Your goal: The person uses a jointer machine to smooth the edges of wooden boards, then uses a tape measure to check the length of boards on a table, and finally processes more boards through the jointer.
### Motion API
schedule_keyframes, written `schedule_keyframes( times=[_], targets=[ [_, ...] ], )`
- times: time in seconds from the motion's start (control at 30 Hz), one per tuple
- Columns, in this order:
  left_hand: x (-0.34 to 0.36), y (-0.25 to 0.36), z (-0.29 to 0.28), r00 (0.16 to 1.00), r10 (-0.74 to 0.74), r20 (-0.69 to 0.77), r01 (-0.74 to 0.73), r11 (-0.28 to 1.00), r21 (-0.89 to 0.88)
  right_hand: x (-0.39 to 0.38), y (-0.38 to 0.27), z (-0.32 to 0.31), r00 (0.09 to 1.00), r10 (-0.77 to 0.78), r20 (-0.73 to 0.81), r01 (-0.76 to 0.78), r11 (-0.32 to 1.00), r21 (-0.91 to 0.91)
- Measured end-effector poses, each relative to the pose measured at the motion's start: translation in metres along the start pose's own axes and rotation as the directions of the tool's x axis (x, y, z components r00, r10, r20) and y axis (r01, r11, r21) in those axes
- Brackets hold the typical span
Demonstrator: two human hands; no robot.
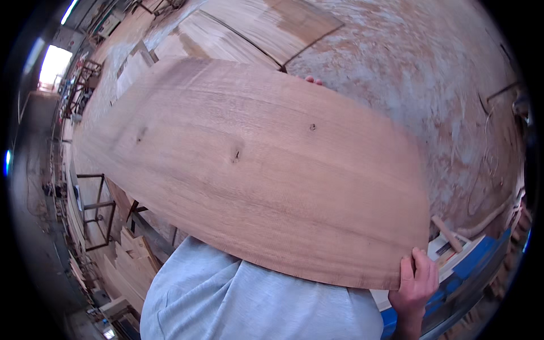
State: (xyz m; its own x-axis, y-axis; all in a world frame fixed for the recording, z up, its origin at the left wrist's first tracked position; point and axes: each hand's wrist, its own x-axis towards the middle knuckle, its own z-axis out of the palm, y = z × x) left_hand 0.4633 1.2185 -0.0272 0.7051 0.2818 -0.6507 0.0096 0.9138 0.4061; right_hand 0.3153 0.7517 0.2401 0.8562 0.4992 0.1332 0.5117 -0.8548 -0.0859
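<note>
A large, thin wooden panel (266,187) with brown grain and a few dark knots spans most of the view, tilted in front of my body. My right hand (418,279) grips its near right corner, with fingers bent over the edge. At the far edge, a few fingertips of my left hand (313,81) curl over the wood; the rest of that hand and its arm are hidden beneath the panel. The panel's near edge lies close to or against my light grey shirt (266,306). Its left and right ends look slightly blurred.
Wide pale wood sheets (249,28) lie beyond the panel on the dusty floor (396,62). At right stands a blue-edged bench or machine (479,255) with a cylindrical wooden piece (447,233). Left are a dark metal frame (97,207) and stacked boards (127,269).
</note>
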Motion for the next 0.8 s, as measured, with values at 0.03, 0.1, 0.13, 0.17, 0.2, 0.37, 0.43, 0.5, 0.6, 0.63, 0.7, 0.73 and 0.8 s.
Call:
schedule_keyframes(
  times=[0.03,0.1,0.13,0.17,0.2,0.37,0.43,0.5,0.6,0.63,0.7,0.73,0.8],
  targets=[
    [-0.010,-0.004,-0.011,1.000,0.010,-0.023,-0.009,1.000,0.009,-0.023,-0.003,-0.002,1.000,0.017,-0.017,-0.018,0.999,-0.043],
    [-0.025,-0.019,-0.025,0.999,0.010,-0.048,-0.008,1.000,0.028,-0.071,-0.008,-0.007,0.997,0.070,-0.029,-0.072,0.994,-0.087],
    [-0.034,-0.032,-0.031,0.998,0.001,-0.059,0.001,1.000,0.027,-0.093,-0.012,-0.012,0.995,0.094,-0.030,-0.097,0.991,-0.096],
    [-0.040,-0.045,-0.030,0.998,-0.013,-0.058,0.016,0.999,0.042,-0.111,-0.015,-0.017,0.991,0.123,-0.048,-0.128,0.986,-0.110],
    [-0.044,-0.059,-0.028,0.998,-0.033,-0.056,0.036,0.998,0.046,-0.129,-0.019,-0.023,0.987,0.156,-0.050,-0.160,0.981,-0.106],
    [-0.061,-0.124,-0.012,0.991,-0.133,-0.018,0.135,0.983,0.122,-0.202,-0.038,-0.040,0.955,0.290,-0.067,-0.295,0.951,-0.090],
    [-0.058,-0.155,0.002,0.982,-0.190,0.003,0.187,0.967,0.172,-0.220,-0.051,-0.042,0.918,0.386,-0.088,-0.392,0.918,-0.065],
    [-0.055,-0.177,0.012,0.973,-0.230,0.026,0.219,0.951,0.216,-0.232,-0.064,-0.041,0.880,0.466,-0.096,-0.471,0.880,-0.051],
    [-0.058,-0.209,0.027,0.957,-0.287,0.052,0.260,0.920,0.293,-0.251,-0.084,-0.041,0.803,0.590,-0.089,-0.596,0.800,-0.075],
    [-0.060,-0.225,0.037,0.947,-0.314,0.073,0.274,0.905,0.326,-0.255,-0.090,-0.042,0.760,0.643,-0.097,-0.649,0.758,-0.066],
    [-0.062,-0.265,0.047,0.921,-0.372,0.111,0.300,0.863,0.405,-0.270,-0.106,-0.046,0.641,0.762,-0.092,-0.767,0.639,-0.056],
    [-0.068,-0.286,0.053,0.896,-0.423,0.138,0.325,0.834,0.445,-0.280,-0.110,-0.048,0.604,0.788,-0.115,-0.796,0.602,-0.058],
    [-0.083,-0.298,0.059,0.847,-0.484,0.220,0.311,0.786,0.534,-0.299,-0.122,-0.049,0.519,0.842,-0.149,-0.853,0.520,-0.037]
  ],
)
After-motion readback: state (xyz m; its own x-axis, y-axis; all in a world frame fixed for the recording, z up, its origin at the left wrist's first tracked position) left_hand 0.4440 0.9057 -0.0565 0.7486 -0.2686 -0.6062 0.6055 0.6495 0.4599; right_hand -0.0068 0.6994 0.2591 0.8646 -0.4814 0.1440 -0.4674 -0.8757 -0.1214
